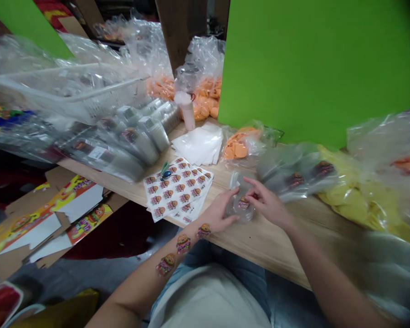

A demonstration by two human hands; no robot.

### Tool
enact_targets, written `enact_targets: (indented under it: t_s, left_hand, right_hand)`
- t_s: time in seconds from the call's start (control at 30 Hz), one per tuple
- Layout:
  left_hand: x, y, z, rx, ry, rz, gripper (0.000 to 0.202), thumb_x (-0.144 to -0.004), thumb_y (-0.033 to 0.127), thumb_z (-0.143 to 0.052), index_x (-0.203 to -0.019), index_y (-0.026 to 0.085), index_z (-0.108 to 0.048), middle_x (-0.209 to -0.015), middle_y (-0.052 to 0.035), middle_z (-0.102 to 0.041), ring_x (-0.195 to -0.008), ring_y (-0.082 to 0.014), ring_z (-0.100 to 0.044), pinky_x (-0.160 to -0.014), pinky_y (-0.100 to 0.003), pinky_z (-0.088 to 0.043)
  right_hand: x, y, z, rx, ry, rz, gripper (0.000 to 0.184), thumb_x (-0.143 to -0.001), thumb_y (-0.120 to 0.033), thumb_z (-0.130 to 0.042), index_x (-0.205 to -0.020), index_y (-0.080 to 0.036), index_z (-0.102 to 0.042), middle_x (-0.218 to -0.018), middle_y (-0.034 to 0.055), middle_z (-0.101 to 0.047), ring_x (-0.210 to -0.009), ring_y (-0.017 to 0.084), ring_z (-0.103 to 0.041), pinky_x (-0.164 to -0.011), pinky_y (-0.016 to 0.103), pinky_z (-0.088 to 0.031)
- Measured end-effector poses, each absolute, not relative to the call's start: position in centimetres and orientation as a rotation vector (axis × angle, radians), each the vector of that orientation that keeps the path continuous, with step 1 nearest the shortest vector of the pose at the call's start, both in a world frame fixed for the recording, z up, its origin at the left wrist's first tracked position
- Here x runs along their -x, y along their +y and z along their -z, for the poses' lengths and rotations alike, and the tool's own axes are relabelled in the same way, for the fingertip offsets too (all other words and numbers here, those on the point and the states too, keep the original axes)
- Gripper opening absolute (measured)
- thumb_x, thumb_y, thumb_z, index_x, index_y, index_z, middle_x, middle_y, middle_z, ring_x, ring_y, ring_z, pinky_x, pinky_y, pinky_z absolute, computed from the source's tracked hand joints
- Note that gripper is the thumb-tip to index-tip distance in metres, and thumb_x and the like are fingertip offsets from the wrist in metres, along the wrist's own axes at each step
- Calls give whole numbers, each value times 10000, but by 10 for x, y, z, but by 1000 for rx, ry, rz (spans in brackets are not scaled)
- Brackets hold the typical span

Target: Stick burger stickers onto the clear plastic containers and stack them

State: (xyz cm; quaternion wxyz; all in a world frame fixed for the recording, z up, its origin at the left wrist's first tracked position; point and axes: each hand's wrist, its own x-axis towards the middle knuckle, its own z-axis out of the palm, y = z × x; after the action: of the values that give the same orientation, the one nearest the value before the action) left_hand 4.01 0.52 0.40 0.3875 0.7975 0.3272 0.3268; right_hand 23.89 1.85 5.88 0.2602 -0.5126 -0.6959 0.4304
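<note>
A clear plastic package (237, 178) lies on the wooden table in front of me. My left hand (220, 212) holds it at its left side, thumb and fingers parted around the edge. Over its right part is my right hand (267, 202), with the fingertips on a small burger sticker (243, 203) at the package's surface. Whether the sticker is fully stuck down I cannot tell. Three more burger stickers (183, 243) sit along my left forearm. To the left lie printed sticker sheets (172, 191), with green-handled scissors (164, 169) on top.
Stacked clear packages (136, 136) and a white basket (78, 98) fill the left side. White sheets (201, 143), a bag of orange pieces (241, 143) and a pale bottle (187, 114) stand behind. On the right are stickered packages (299, 171) and yellow bagged pieces (365, 200). A green panel (321, 68) rises behind.
</note>
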Motion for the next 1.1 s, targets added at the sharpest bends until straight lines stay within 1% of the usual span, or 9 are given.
enact_targets:
  t_s: [0.13,0.3,0.47,0.57,0.67,0.73,0.83,0.93,1.1]
  left_hand:
    - [-41,3,-10,-1949,842,-847,702,-797,389,-578,-1388,195,-252,-1420,-124,-345,-1305,-263,-330,-1087,-436,-273]
    - [-47,1,-16,-1853,934,-880,500,-885,362,-445,-1342,196,-327,-1359,-104,-432,-1260,-216,-398,-1067,-403,-307]
    - [-57,0,-14,-1865,1076,-924,577,-827,326,-543,-1333,161,-319,-1273,-116,-505,-1191,-220,-450,-1037,-397,-331]
    - [-60,-1,-12,-1855,1108,-952,601,-808,258,-551,-1346,174,-297,-1255,-106,-520,-1179,-222,-455,-1030,-407,-328]
    - [-60,0,-14,-1833,1096,-941,602,-803,245,-555,-1346,184,-304,-1230,-97,-540,-1165,-219,-468,-1023,-409,-334]
    - [-56,1,-17,-1830,1075,-965,583,-804,263,-563,-1334,185,-332,-1263,-105,-513,-1186,-222,-452,-1026,-407,-332]
    - [-43,0,-29,-1716,1184,-1110,458,-812,309,-562,-1242,198,-449,-1280,-107,-487,-1186,-229,-442,-988,-401,-364]
    - [-31,-3,-49,-1278,1207,-1135,356,-791,358,-594,-1099,187,-545,-1119,-93,-578,-1032,-200,-543,-888,-356,-430]
    - [-42,-3,-76,-688,735,-746,386,-615,313,-770,-922,139,-613,-795,-24,-646,-695,-105,-606,-732,-255,-462]
  right_hand:
    - [-237,16,-57,1400,-1881,-1129,501,-827,-236,-462,-1315,-208,-357,-811,-4,-570,-741,141,-547,-745,312,-453]
    - [-234,13,-55,1428,-1918,-1039,484,-836,-230,-454,-1311,-205,-367,-807,-4,-583,-741,142,-549,-747,313,-456]
    - [-235,11,-52,1399,-2094,-836,449,-853,-245,-450,-1298,-214,-401,-832,24,-616,-815,181,-560,-777,361,-465]
    - [-242,6,-52,1471,-2112,-426,518,-836,-295,-495,-1332,-215,-374,-1019,94,-601,-979,248,-525,-845,444,-440]
    - [-245,-3,-49,1553,-1900,-116,701,-791,-357,-569,-1396,-197,-251,-1205,151,-506,-1091,288,-471,-886,486,-419]
    - [-242,-9,-46,1520,-1992,-202,789,-754,-371,-618,-1408,-201,-210,-1213,140,-515,-1099,289,-472,-897,482,-422]
    - [-233,-13,-43,1435,-2207,-361,775,-744,-337,-636,-1399,-244,-233,-1224,98,-539,-1137,289,-452,-940,493,-391]
    - [-231,-15,-50,1380,-2093,-453,804,-760,-330,-631,-1412,-264,-165,-1250,80,-532,-1151,256,-459,-969,476,-378]
    - [-235,-26,-74,1214,-2150,-511,799,-768,-315,-632,-1414,-261,-164,-1298,85,-490,-1186,224,-447,-981,420,-395]
